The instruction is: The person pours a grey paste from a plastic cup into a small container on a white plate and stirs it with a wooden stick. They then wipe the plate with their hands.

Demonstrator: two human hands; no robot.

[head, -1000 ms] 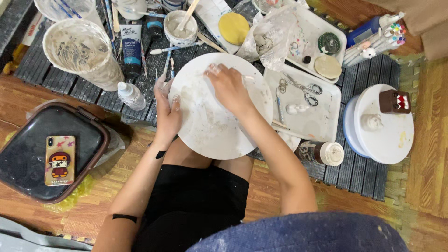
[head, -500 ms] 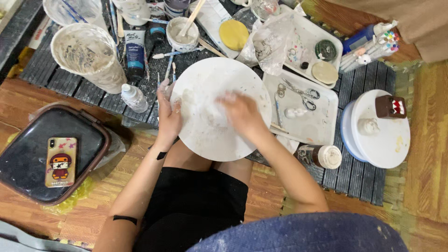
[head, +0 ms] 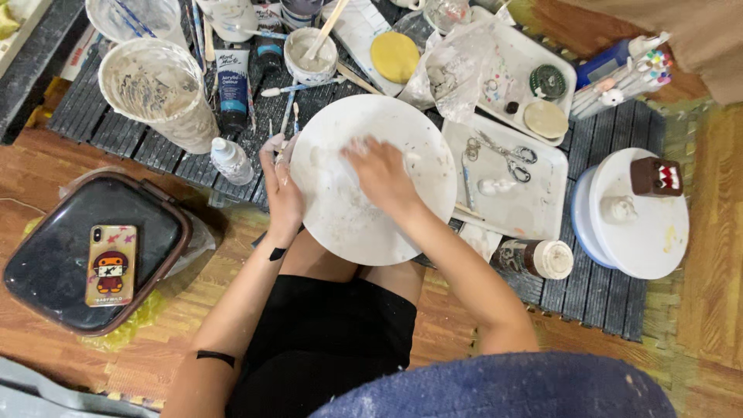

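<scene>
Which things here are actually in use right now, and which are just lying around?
In use: round white board, steadied at its edge by the left hand; right hand pressing on its surface.

Lying about: phone on the dark tray, scissors, paint tube, yellow sponge, white turntable.

White round plate (head: 352, 224) smeared pale grey; yellow disc (head: 395, 56); black tray (head: 46, 255) rimmed brown.

My round white plate at the centre, tools all around

My left hand (head: 282, 193) grips the round white plate (head: 371, 174) at its left edge; my right hand (head: 381, 176) rests on it. The rectangular white tray (head: 542, 209) with metal scissors (head: 507, 153) lies right; the lidded dark container (head: 46, 263) bearing a phone (head: 110, 265) lies left.
</scene>
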